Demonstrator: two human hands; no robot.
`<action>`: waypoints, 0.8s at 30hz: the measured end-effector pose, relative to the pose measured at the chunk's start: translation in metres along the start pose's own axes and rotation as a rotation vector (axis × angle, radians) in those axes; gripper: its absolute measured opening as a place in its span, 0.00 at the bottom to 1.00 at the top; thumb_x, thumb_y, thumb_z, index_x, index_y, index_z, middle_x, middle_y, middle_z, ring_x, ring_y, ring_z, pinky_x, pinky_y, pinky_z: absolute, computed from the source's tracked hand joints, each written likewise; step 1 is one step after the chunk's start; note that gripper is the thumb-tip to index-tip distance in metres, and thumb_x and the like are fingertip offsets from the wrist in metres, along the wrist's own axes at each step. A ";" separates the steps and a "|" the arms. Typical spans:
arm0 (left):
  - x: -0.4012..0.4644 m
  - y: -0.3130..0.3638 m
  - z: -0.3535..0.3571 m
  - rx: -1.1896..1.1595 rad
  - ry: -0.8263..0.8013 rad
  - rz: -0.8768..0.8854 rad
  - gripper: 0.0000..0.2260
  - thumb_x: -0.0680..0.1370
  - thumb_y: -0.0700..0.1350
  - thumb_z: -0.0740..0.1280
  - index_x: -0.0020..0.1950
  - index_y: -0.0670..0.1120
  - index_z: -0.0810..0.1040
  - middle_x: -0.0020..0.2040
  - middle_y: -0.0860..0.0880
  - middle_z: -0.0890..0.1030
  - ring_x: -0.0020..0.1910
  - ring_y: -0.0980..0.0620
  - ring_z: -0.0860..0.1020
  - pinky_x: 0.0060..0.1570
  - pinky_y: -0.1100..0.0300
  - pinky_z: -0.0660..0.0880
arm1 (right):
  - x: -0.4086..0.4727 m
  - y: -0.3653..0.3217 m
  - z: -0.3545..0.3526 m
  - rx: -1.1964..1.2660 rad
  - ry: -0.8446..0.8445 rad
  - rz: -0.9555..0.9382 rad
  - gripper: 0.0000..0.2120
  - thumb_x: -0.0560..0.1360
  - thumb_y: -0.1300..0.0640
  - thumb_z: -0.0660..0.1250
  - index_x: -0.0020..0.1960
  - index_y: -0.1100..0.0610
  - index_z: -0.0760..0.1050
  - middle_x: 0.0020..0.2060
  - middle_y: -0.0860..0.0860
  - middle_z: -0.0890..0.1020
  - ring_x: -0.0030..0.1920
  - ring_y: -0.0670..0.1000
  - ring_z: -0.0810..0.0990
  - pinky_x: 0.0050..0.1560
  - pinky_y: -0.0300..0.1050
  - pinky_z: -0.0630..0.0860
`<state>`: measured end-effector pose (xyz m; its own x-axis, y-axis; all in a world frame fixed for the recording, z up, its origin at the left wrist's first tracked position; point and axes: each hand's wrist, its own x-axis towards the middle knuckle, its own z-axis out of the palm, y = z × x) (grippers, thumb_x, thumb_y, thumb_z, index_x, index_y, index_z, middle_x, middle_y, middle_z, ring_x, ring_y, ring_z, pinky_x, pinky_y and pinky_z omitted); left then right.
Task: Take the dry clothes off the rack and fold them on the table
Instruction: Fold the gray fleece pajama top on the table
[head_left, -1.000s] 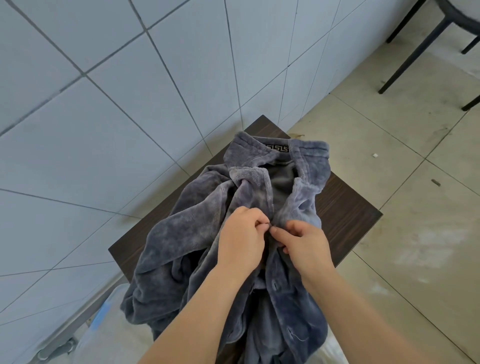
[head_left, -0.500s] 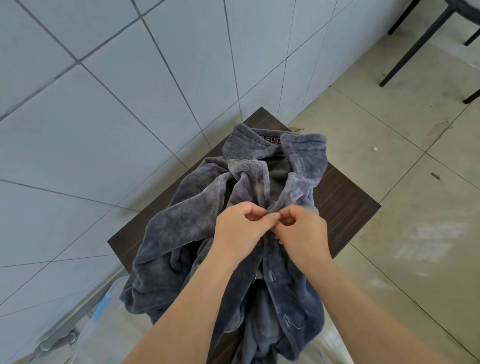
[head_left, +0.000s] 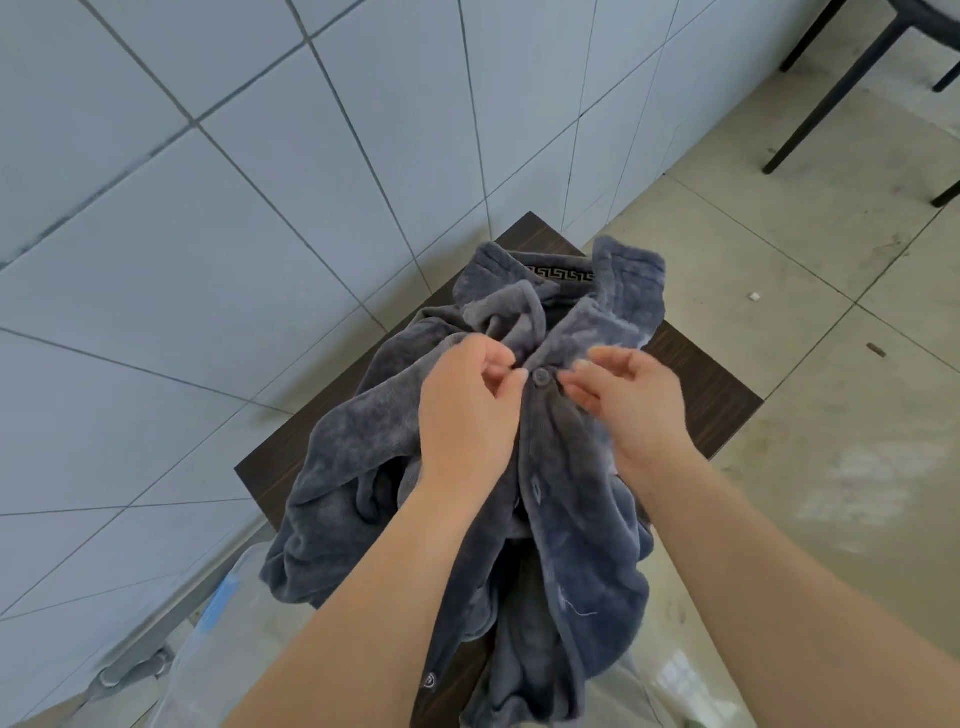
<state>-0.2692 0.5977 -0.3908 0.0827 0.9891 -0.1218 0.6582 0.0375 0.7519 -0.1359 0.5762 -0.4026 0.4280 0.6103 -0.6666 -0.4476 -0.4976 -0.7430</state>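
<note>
A grey fleece button-up shirt (head_left: 358, 447) lies front up on a small dark wooden table (head_left: 698, 387), its collar toward the far corner and its hem hanging over the near edge. My left hand (head_left: 467, 415) pinches the placket just left of a grey button (head_left: 541, 376) near the chest. My right hand (head_left: 636, 408) hovers just right of that button, fingers loosely apart and slightly blurred. The button sits through its hole. Two lower buttons show on the placket below my hands.
A tiled wall runs along the left, close behind the table. Black chair legs (head_left: 831, 88) stand on the tiled floor at the top right. Clear plastic (head_left: 218, 623) and a metal bar (head_left: 130, 667) sit low on the left beside the table.
Both hands moved up the placket toward the collar. They were pinched together over the fabric; now the right hand's fingers have come apart and a fastened button shows between the hands.
</note>
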 end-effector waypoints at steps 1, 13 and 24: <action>-0.008 -0.004 0.000 0.030 -0.042 0.004 0.05 0.75 0.43 0.71 0.44 0.49 0.76 0.37 0.57 0.78 0.37 0.61 0.76 0.40 0.71 0.71 | -0.004 0.004 -0.004 -0.246 0.065 -0.119 0.06 0.75 0.63 0.70 0.51 0.60 0.76 0.40 0.54 0.82 0.32 0.42 0.81 0.37 0.30 0.77; -0.097 -0.076 0.033 0.752 -0.220 0.214 0.15 0.58 0.42 0.80 0.34 0.49 0.75 0.30 0.50 0.74 0.23 0.50 0.73 0.18 0.63 0.54 | -0.058 0.121 -0.009 -1.428 -0.036 -0.563 0.21 0.52 0.59 0.83 0.34 0.56 0.72 0.28 0.51 0.73 0.20 0.49 0.72 0.22 0.31 0.42; -0.083 -0.091 0.062 0.649 -0.102 0.154 0.09 0.65 0.43 0.77 0.35 0.46 0.77 0.33 0.48 0.76 0.23 0.46 0.75 0.22 0.62 0.57 | -0.047 0.139 -0.028 -1.064 0.135 -0.358 0.03 0.75 0.59 0.62 0.45 0.59 0.74 0.41 0.53 0.79 0.44 0.55 0.77 0.38 0.44 0.64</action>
<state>-0.2896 0.5035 -0.4895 0.2608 0.9568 -0.1288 0.9467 -0.2274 0.2281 -0.1961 0.4611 -0.4764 0.5079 0.7835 -0.3579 0.5859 -0.6188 -0.5233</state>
